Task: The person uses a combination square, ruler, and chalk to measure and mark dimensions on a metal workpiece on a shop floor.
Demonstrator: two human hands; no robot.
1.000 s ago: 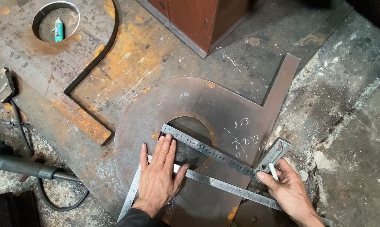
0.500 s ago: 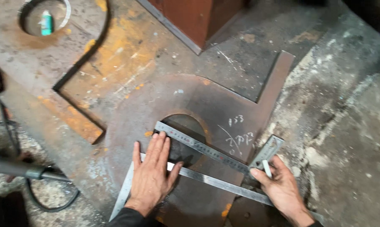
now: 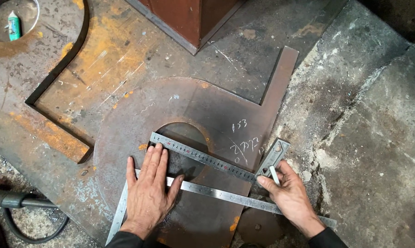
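Hose [image 3: 24, 216] and a dark pipe run along the lower left edge, both cut off, so what they belong to cannot be told. Up in the far left corner a small green-and-white tube [image 3: 14, 25] lies in a round cutout; over the last second it has slid toward the corner of the view, which points to the head shifting rather than the work moving.

The left hand [image 3: 148, 193] lies flat, fingers spread, in a released grip that presses down the square [image 3: 120, 213] and touches the end of the ruler [image 3: 203, 158]. It sits where it did a second ago, so the measuring setup is being held steady. Both tools rest on the rusty plate [image 3: 125, 128], across its half-round hole.

The right hand [image 3: 287, 195] holds a white chalk stick [image 3: 274, 175] pinched between thumb and forefinger, at the ruler's far end beside a small steel block [image 3: 274, 156], just as before. White marks show on the plate, too loose to make out. The square's long arm passes under this hand, and both wrists are cut off below.
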